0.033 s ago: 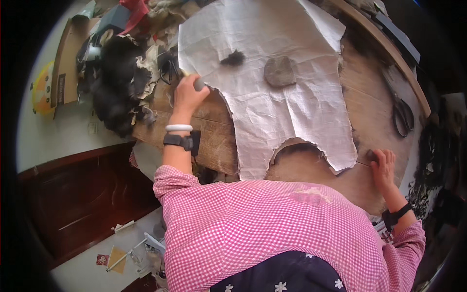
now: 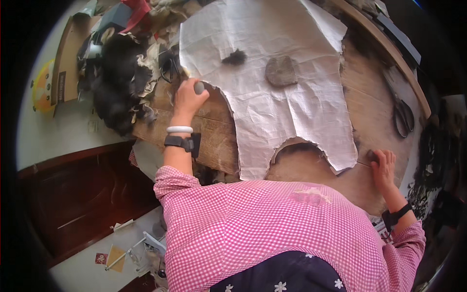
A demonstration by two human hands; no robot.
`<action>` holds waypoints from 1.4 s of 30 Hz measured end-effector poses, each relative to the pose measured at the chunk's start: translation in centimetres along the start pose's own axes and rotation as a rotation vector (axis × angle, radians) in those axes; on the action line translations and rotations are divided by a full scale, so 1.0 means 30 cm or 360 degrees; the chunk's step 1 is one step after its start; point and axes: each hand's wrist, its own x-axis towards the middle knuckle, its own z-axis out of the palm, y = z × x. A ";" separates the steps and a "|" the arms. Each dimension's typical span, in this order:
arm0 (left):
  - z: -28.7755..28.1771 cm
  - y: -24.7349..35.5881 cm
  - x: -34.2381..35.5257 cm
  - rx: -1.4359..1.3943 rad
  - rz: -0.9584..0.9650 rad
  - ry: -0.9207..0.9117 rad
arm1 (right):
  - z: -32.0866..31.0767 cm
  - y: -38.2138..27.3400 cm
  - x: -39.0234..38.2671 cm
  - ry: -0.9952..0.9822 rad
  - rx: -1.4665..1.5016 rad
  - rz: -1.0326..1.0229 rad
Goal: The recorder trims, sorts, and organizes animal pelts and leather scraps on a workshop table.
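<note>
A large wrinkled white sheet (image 2: 292, 112) with curved cut-outs lies on the wooden table. My left hand (image 2: 188, 103) is closed around a grey, rounded, stone-like piece (image 2: 199, 87) at the sheet's left edge. Just beyond the fingers, a small pale yellowish tip (image 2: 186, 71) shows; I cannot tell what it belongs to. On the sheet rest a flat grey stone (image 2: 281, 71) and a tuft of dark fur (image 2: 235, 57). Near the table's right side, my right hand (image 2: 384, 169) rests with its fingers curled at a small dark lump (image 2: 371, 155).
Large black-handled scissors (image 2: 403, 114) lie at the right of the wooden table (image 2: 209, 136). Black fur pieces (image 2: 114, 92) and scraps are heaped at the left, beside another dark-handled tool (image 2: 168, 69). A raised wooden rail (image 2: 396, 58) borders the far right.
My left hand has drawn slightly back toward me, and the sheet has shifted very slightly. My right hand stays put.
</note>
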 end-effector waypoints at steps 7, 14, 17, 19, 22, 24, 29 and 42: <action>-0.020 0.107 -0.014 0.0126 0.0133 0.0202 | 0.023 0.022 -0.012 -0.0025 -0.0067 0.0010; 0.085 0.340 0.175 -0.0068 0.0353 0.0077 | 0.006 -0.002 -0.003 0.0003 -0.0068 -0.0018; 0.187 0.269 0.217 0.0065 0.0089 -0.0232 | -0.003 -0.017 0.000 -0.0006 -0.0043 -0.0004; 0.198 0.186 0.246 0.0057 0.0068 -0.0302 | -0.011 -0.019 0.009 -0.0016 -0.0016 0.0007; 0.125 0.036 0.278 -0.0597 -0.0178 0.0373 | -0.015 -0.023 0.012 -0.0011 0.0021 -0.0003; 0.038 0.043 0.288 -0.0681 -0.0391 0.0747 | -0.020 -0.021 0.007 -0.0002 0.0014 0.0009; -0.062 0.201 0.219 -0.0402 -0.0148 0.0615 | -0.014 -0.005 -0.003 -0.0034 -0.0001 0.0016; 0.267 0.620 0.172 -0.0292 0.0571 -0.0335 | -0.019 -0.031 0.002 -0.0028 0.0031 0.0063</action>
